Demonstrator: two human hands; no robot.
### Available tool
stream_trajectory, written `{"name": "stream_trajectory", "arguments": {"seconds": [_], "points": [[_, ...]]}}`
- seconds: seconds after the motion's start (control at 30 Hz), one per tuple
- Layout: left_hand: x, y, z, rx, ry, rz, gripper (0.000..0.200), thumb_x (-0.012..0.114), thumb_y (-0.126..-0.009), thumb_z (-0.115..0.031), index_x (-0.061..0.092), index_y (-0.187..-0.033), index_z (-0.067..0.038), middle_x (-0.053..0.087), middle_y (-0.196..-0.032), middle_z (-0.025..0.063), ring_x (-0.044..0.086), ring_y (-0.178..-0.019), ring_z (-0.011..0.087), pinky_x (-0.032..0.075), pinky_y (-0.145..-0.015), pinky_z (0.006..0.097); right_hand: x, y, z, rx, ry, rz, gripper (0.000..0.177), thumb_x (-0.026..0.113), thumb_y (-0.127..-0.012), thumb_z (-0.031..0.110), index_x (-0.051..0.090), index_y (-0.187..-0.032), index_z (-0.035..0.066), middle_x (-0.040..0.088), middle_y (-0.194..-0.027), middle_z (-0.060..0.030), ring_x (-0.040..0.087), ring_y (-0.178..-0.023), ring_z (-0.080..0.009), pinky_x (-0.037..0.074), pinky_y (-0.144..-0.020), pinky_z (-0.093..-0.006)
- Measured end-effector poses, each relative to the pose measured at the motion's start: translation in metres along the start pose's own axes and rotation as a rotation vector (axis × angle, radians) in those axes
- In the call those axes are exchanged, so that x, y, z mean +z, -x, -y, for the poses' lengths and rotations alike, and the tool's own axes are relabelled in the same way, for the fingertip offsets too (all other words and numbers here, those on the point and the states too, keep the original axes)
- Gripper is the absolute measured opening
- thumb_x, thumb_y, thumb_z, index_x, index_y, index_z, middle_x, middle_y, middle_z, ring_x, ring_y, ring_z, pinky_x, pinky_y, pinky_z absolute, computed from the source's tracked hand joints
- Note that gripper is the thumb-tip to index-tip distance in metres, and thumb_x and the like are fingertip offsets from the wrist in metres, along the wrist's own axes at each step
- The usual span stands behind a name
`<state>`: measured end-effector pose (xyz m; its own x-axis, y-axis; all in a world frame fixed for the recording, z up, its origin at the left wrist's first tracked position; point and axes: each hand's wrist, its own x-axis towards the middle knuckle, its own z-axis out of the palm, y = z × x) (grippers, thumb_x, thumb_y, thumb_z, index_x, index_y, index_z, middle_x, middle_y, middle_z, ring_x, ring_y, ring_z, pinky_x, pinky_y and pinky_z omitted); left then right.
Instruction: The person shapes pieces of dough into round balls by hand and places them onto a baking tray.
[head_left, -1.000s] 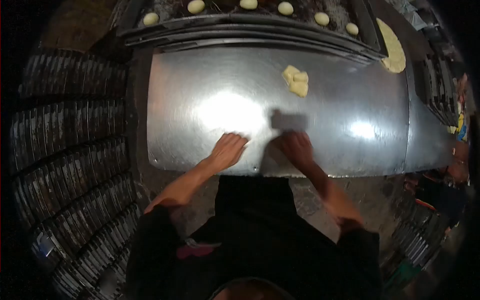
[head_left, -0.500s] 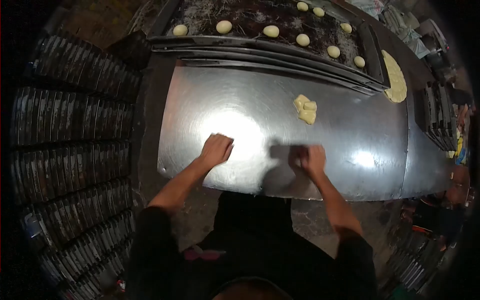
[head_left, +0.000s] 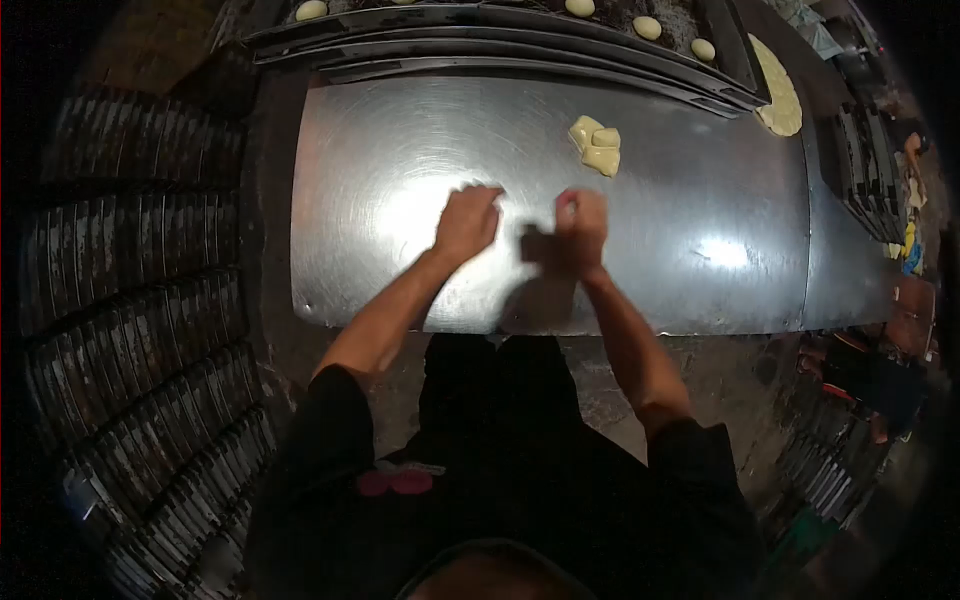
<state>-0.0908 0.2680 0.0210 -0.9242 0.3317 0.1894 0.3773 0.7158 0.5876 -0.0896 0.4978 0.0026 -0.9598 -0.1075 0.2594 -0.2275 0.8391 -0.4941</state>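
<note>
My left hand is curled, knuckles up, over the middle of a shiny metal worktable. My right hand is a short way to its right, also curled and somewhat blurred. Both palms and whatever may lie under them are hidden. A small clump of pale dough pieces lies on the metal just beyond my right hand, apart from it.
Along the far side, stacked dark baking trays carry round dough balls. A flat dough sheet lies at the far right. Racked trays line the left side; more trays stand at right. A person is at the right edge.
My hands have drawn closer together and moved a little farther onto the table. The view has shifted, so the table and trays appear higher. The dough clump stays put on the table.
</note>
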Motion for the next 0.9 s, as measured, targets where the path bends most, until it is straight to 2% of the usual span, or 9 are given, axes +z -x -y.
{"name": "stream_trajectory", "arguments": {"seconds": [0.03, 0.13, 0.2, 0.23, 0.3, 0.47, 0.53, 0.63, 0.9], "points": [[-0.001, 0.010, -0.013, 0.027, -0.016, 0.196, 0.020, 0.059, -0.081, -0.008, 0.062, -0.100, -0.002, 0.062, -0.088, 0.0177, 0.058, -0.082, 0.0347, 0.045, -0.077, 0.0458, 0.004, 0.015, 0.001, -0.048, 0.187, 0.346, 0.008, 0.058, -0.082, 0.012, 0.061, -0.083, 0.005, 0.059, -0.082, -0.0135, 0.057, -0.078, -0.0315, 0.043, -0.072, -0.0406], [-0.034, 0.057, 0.017, 0.127, -0.402, 0.629, 0.024, 0.056, -0.079, -0.004, 0.067, -0.099, -0.003, 0.066, -0.090, 0.0174, 0.062, -0.083, 0.0323, 0.047, -0.077, 0.0445, -0.046, 0.065, -0.034, -0.394, -0.037, -0.005, 0.007, 0.055, -0.081, 0.011, 0.060, -0.081, 0.006, 0.059, -0.082, -0.0130, 0.056, -0.076, -0.0318, 0.041, -0.070, -0.0425], [-0.080, 0.048, 0.038, -0.097, -0.166, 0.266, 0.018, 0.058, -0.078, -0.006, 0.067, -0.093, -0.001, 0.066, -0.090, 0.0181, 0.063, -0.083, 0.0331, 0.046, -0.075, 0.0481, -0.087, 0.045, -0.063, 0.135, 0.080, 0.763, 0.004, 0.059, -0.083, 0.008, 0.060, -0.086, 0.006, 0.059, -0.086, -0.0125, 0.056, -0.087, -0.0315, 0.041, -0.074, -0.0442], [-0.066, 0.039, 0.061, -0.053, -0.203, 0.058, 0.016, 0.060, -0.079, -0.008, 0.065, -0.093, -0.001, 0.066, -0.091, 0.0182, 0.062, -0.084, 0.0353, 0.045, -0.075, 0.0487, -0.061, 0.038, -0.053, -0.061, 0.126, -0.049, 0.005, 0.062, -0.081, 0.008, 0.059, -0.085, 0.005, 0.060, -0.087, -0.0118, 0.055, -0.089, -0.0313, 0.040, -0.076, -0.0438], [-0.029, -0.009, 0.045, -0.131, 0.046, -0.193, 0.019, 0.061, -0.081, -0.010, 0.062, -0.098, -0.001, 0.063, -0.086, 0.0183, 0.058, -0.084, 0.0387, 0.044, -0.079, 0.0476, -0.027, -0.011, -0.019, 0.020, -0.059, -0.317, 0.007, 0.065, -0.081, 0.009, 0.061, -0.087, 0.008, 0.062, -0.091, -0.0119, 0.054, -0.087, -0.0322, 0.041, -0.077, -0.0425], [-0.015, 0.071, 0.009, 0.311, -0.051, 0.088, 0.014, 0.063, -0.085, -0.012, 0.063, -0.093, -0.001, 0.057, -0.086, 0.0141, 0.057, -0.086, 0.0287, 0.045, -0.078, 0.0415, -0.039, 0.089, -0.009, -0.257, -0.313, 0.066, 0.015, 0.063, -0.084, 0.007, 0.062, -0.099, 0.004, 0.059, -0.093, -0.0138, 0.055, -0.095, -0.0382, 0.045, -0.087, -0.0441], [-0.046, 0.064, 0.046, -0.032, -0.338, 0.477, 0.007, 0.063, -0.082, -0.008, 0.065, -0.087, -0.002, 0.060, -0.077, 0.0133, 0.058, -0.076, 0.0306, 0.044, -0.077, 0.0428, -0.069, 0.068, -0.043, -0.187, -0.133, 0.021, 0.013, 0.063, -0.084, 0.007, 0.062, -0.096, 0.004, 0.059, -0.091, -0.0138, 0.055, -0.094, -0.0373, 0.045, -0.084, -0.0435], [-0.045, 0.011, 0.053, 0.045, -0.116, -0.257, 0.012, 0.060, -0.081, -0.007, 0.063, -0.091, -0.002, 0.061, -0.082, 0.0157, 0.056, -0.075, 0.0337, 0.041, -0.068, 0.0457, -0.047, 0.014, -0.035, 0.059, 0.015, -0.209, 0.003, 0.062, -0.085, 0.007, 0.062, -0.086, 0.005, 0.058, -0.088, -0.0126, 0.056, -0.090, -0.0349, 0.043, -0.079, -0.0416], [-0.057, 0.053, 0.023, -0.054, -0.284, 0.206, 0.012, 0.058, -0.084, -0.008, 0.068, -0.083, -0.001, 0.063, -0.075, 0.0192, 0.059, -0.069, 0.0362, 0.049, -0.070, 0.0457, -0.073, 0.072, -0.072, -0.128, -0.240, 0.161, 0.005, 0.066, -0.077, 0.007, 0.062, -0.080, 0.005, 0.063, -0.096, -0.0163, 0.057, -0.093, -0.0347, 0.045, -0.083, -0.0409]]}}
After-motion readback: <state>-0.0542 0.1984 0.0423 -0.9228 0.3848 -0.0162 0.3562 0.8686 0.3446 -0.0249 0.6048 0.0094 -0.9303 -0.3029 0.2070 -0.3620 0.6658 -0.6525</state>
